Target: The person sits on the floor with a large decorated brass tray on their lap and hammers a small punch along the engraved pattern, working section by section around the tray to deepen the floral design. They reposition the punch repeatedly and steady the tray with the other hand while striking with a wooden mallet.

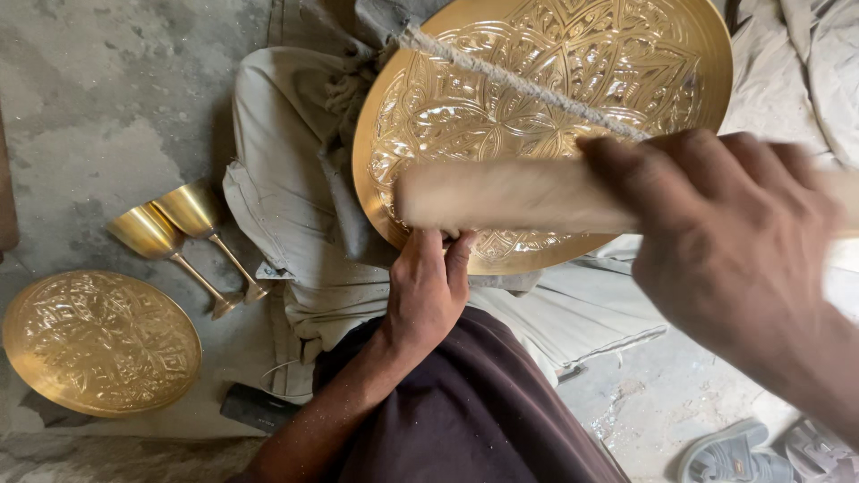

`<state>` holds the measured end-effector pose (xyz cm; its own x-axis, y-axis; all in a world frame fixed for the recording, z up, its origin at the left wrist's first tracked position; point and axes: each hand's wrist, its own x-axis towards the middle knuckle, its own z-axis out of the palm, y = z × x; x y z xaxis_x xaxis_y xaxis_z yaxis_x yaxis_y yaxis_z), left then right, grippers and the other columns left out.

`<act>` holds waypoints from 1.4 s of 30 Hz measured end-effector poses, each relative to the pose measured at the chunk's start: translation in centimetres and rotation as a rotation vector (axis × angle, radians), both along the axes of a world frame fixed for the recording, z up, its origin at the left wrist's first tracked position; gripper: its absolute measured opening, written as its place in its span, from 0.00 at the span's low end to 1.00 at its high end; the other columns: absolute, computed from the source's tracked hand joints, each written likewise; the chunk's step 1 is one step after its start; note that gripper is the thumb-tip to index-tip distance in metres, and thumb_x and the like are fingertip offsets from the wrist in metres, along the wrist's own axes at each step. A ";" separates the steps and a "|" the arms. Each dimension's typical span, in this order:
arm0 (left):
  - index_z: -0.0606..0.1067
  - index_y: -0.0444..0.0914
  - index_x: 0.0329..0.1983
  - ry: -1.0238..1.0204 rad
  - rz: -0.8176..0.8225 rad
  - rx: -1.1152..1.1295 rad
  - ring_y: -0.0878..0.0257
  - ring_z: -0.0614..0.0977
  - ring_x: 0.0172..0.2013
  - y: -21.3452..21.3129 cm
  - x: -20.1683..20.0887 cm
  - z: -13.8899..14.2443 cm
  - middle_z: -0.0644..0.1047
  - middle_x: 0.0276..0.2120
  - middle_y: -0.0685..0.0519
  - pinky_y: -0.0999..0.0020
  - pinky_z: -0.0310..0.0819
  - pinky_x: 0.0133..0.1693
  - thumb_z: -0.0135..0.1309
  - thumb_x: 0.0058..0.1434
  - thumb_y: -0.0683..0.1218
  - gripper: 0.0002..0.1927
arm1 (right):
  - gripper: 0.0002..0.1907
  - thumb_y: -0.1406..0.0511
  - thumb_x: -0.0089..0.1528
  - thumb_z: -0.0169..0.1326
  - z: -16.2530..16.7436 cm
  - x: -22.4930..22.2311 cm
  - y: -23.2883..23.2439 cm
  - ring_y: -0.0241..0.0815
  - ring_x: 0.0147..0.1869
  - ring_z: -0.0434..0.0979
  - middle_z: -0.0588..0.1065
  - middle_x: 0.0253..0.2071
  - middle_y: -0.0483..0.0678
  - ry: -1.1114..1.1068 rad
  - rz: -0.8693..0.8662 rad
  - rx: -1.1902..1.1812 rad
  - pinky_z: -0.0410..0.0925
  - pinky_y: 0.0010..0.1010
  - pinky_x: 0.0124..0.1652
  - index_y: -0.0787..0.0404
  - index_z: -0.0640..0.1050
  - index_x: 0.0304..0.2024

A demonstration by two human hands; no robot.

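Brass plate (546,80), large and embossed, rests tilted on pale cloth (295,179) over the person's lap, with a rough cord (519,82) stretched across its face. The left hand (428,286) has its grip pinched on the plate's lower rim. The right hand (725,224) is clamped around a pale wooden stick (510,197), blurred, lying across the plate. On the floor (107,98) to the left lie two brass goblets (183,233) beside a smaller embossed plate (100,342). A grey sandal (729,452) sits at lower right.
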<state>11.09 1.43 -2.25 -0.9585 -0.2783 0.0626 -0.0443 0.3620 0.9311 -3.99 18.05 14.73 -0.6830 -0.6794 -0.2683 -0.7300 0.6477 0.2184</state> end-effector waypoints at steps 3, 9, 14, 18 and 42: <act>0.67 0.30 0.49 0.010 -0.003 0.002 0.52 0.84 0.37 -0.2 0.0 0.2 0.76 0.38 0.44 0.61 0.79 0.36 0.55 0.73 0.40 0.10 | 0.26 0.72 0.65 0.51 -0.4 0.0 -0.6 0.45 0.42 0.79 0.79 0.45 0.48 -0.119 -0.155 -0.116 0.72 0.41 0.48 0.47 0.75 0.65; 0.67 0.30 0.49 -0.025 0.010 0.024 0.48 0.84 0.37 -0.4 0.0 0.1 0.76 0.38 0.42 0.58 0.79 0.37 0.55 0.73 0.40 0.10 | 0.27 0.72 0.65 0.53 0.4 -0.3 -0.4 0.45 0.43 0.80 0.81 0.45 0.47 -0.089 -0.045 0.078 0.74 0.40 0.50 0.43 0.78 0.65; 0.66 0.29 0.52 -0.050 -0.043 -0.004 0.49 0.85 0.37 -0.3 0.1 -0.8 0.75 0.37 0.41 0.60 0.82 0.36 0.52 0.74 0.40 0.11 | 0.28 0.70 0.59 0.53 0.1 0.0 -0.1 0.48 0.47 0.80 0.80 0.48 0.49 0.026 0.097 0.050 0.75 0.39 0.46 0.45 0.78 0.62; 0.66 0.29 0.54 -0.029 -0.029 -0.091 0.43 0.84 0.38 -0.4 0.5 -1.0 0.76 0.38 0.38 0.55 0.80 0.37 0.53 0.74 0.40 0.12 | 0.28 0.71 0.61 0.55 -0.1 0.2 -0.4 0.53 0.50 0.79 0.78 0.50 0.54 -0.082 -0.105 -0.090 0.75 0.41 0.48 0.51 0.76 0.64; 0.68 0.29 0.51 -0.008 -0.014 -0.094 0.39 0.82 0.39 -0.4 0.5 -1.3 0.76 0.39 0.38 0.50 0.78 0.39 0.52 0.71 0.38 0.09 | 0.27 0.74 0.59 0.56 -0.1 0.5 0.2 0.51 0.42 0.80 0.79 0.45 0.51 -0.079 0.032 0.021 0.74 0.39 0.43 0.50 0.77 0.60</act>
<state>11.64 1.03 -3.54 -0.9627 -0.2582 0.0805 -0.0455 0.4481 0.8928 -3.49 18.22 14.60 -0.6374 -0.6938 -0.3352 -0.7655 0.6199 0.1726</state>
